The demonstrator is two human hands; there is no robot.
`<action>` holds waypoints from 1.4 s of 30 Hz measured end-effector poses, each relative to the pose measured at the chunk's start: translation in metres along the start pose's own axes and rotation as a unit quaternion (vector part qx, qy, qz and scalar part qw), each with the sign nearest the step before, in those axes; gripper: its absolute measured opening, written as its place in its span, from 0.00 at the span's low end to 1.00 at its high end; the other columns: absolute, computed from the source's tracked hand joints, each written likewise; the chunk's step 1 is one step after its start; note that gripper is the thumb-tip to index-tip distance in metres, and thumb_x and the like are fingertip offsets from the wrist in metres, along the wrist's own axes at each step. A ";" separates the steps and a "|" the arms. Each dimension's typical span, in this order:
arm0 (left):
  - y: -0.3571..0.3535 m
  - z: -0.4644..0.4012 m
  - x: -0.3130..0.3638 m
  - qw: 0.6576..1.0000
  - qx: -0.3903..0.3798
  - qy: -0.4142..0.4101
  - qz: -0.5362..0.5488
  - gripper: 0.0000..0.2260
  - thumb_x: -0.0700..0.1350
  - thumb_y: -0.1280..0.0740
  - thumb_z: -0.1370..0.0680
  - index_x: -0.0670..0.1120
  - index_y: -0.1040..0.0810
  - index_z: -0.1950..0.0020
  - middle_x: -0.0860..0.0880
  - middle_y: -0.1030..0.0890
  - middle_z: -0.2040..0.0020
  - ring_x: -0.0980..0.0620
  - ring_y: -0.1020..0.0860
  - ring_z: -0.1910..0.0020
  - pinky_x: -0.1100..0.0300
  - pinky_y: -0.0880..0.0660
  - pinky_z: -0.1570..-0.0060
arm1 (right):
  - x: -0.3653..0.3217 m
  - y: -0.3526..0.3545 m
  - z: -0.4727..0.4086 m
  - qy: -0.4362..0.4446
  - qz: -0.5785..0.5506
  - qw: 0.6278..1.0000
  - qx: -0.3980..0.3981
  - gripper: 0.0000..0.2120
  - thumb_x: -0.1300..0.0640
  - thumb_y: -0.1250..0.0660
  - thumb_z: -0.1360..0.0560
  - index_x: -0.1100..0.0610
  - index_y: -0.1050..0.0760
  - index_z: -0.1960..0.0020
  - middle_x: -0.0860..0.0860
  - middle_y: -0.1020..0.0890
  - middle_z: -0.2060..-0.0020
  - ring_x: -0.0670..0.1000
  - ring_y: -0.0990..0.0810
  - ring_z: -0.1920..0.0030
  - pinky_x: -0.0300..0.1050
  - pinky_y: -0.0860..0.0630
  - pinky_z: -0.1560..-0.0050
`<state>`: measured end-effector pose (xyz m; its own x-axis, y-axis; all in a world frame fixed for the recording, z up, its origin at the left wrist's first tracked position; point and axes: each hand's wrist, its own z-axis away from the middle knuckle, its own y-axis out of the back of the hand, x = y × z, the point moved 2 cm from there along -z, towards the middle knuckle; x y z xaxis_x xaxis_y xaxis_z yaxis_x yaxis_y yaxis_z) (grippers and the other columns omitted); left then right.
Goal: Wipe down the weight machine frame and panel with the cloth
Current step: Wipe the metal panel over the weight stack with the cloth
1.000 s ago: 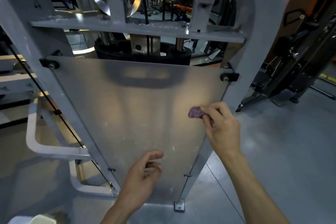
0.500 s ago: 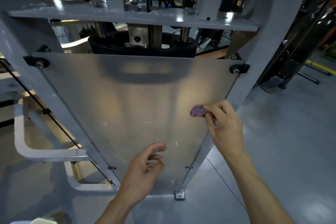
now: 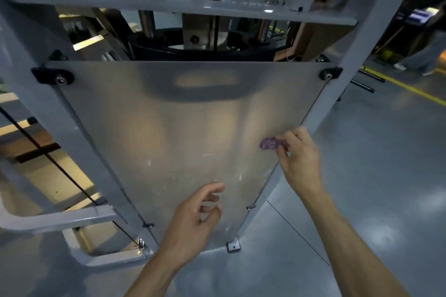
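Note:
A frosted translucent panel [image 3: 169, 132] is bolted to the grey weight machine frame [image 3: 357, 60] and tapers toward the floor. My right hand [image 3: 299, 159] pinches a small purple cloth [image 3: 269, 144] and holds it against the panel near its right edge. My left hand [image 3: 193, 222] hovers in front of the panel's lower part, fingers loosely curled, holding nothing. White specks dot the panel's lower half.
Black weight plates [image 3: 200, 48] and a cable sit behind the panel's top edge. A grey crossbar [image 3: 183, 6] runs above. A black cable [image 3: 55, 164] slants down at left beside a grey foot bar [image 3: 58, 220]. Grey floor with a yellow line [image 3: 405, 88] lies right.
The view has moved closer and tilted up the machine. My right hand with the cloth stays near the panel's right edge; my left hand stays low in front of the panel.

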<state>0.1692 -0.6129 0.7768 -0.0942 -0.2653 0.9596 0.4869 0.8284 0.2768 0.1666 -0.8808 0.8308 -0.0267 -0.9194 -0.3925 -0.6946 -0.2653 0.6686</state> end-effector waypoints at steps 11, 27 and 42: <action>-0.002 -0.010 0.016 0.997 0.009 -0.060 -0.057 0.19 0.41 0.35 0.18 0.64 0.23 0.34 0.68 0.22 0.38 0.67 0.25 0.36 0.72 0.30 0.42 | -0.001 0.000 -0.009 0.027 0.019 0.999 0.025 0.09 0.71 0.28 0.29 0.59 0.23 0.56 0.53 0.28 0.59 0.50 0.31 0.67 0.45 0.31 0.71; -0.070 -0.059 0.055 0.863 0.197 -0.256 -0.388 0.21 0.39 0.33 0.22 0.43 0.24 0.28 0.49 0.27 0.25 0.50 0.33 0.24 0.54 0.36 0.25 | 0.038 0.006 -0.022 0.107 -0.079 0.989 0.058 0.05 0.65 0.28 0.26 0.57 0.17 0.53 0.52 0.23 0.58 0.52 0.25 0.67 0.42 0.29 0.71; -0.064 -0.088 0.024 0.765 0.195 -0.308 -0.531 0.31 0.37 0.34 0.25 0.42 0.32 0.22 0.48 0.38 0.18 0.45 0.42 0.19 0.35 0.44 0.23 | 0.058 -0.026 0.002 0.131 -0.023 0.987 0.091 0.06 0.61 0.32 0.24 0.56 0.16 0.57 0.51 0.23 0.63 0.52 0.28 0.72 0.37 0.39 0.72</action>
<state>0.2123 -0.7157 0.7772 -0.7065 -0.7077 -0.0078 -0.4332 0.4236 0.7956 0.1818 -0.9260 0.7892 0.1782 -0.9572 -0.2279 -0.8086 -0.2744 0.5205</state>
